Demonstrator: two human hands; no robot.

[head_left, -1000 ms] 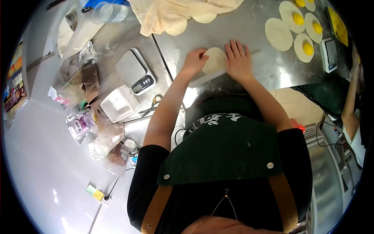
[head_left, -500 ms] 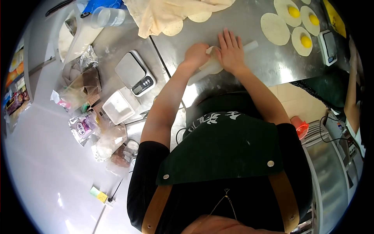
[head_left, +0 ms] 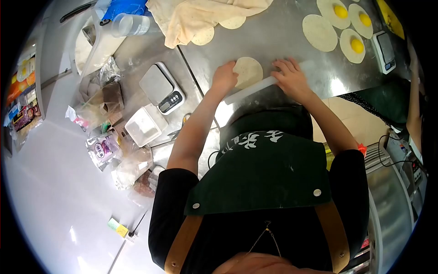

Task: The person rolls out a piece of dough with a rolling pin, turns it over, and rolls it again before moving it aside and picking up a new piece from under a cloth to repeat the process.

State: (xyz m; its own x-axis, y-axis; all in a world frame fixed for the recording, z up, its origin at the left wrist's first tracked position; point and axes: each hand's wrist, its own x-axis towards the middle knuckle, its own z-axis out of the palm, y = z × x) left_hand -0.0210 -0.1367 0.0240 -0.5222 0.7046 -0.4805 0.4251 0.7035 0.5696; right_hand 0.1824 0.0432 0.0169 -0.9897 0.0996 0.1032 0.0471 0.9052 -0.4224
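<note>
A round of flattened dough point(head_left: 248, 72) lies on the steel worktop in front of me. My left hand point(head_left: 224, 78) is closed at its left edge, the fingertips pinching the dough. Just on the near side of the round, a white rolling pin point(head_left: 251, 90) lies at a slant. My right hand point(head_left: 292, 81) is over the pin's right part with bent fingers, gripping it; the palm side is hidden.
Dough rounds point(head_left: 320, 33), several with an egg yolk point(head_left: 357, 45) on top, lie at the back right near a scale point(head_left: 385, 52). A cloth point(head_left: 196, 18) covers more rounds. Left are another scale point(head_left: 157, 84), a white tub point(head_left: 142, 127) and bags. A co-worker's arm point(head_left: 414, 100) shows far right.
My right hand has drawn back and right from the dough, its fingers going from flat to bent. The pin has come nearer to me, uncovering the round. My left hand still holds the edge.
</note>
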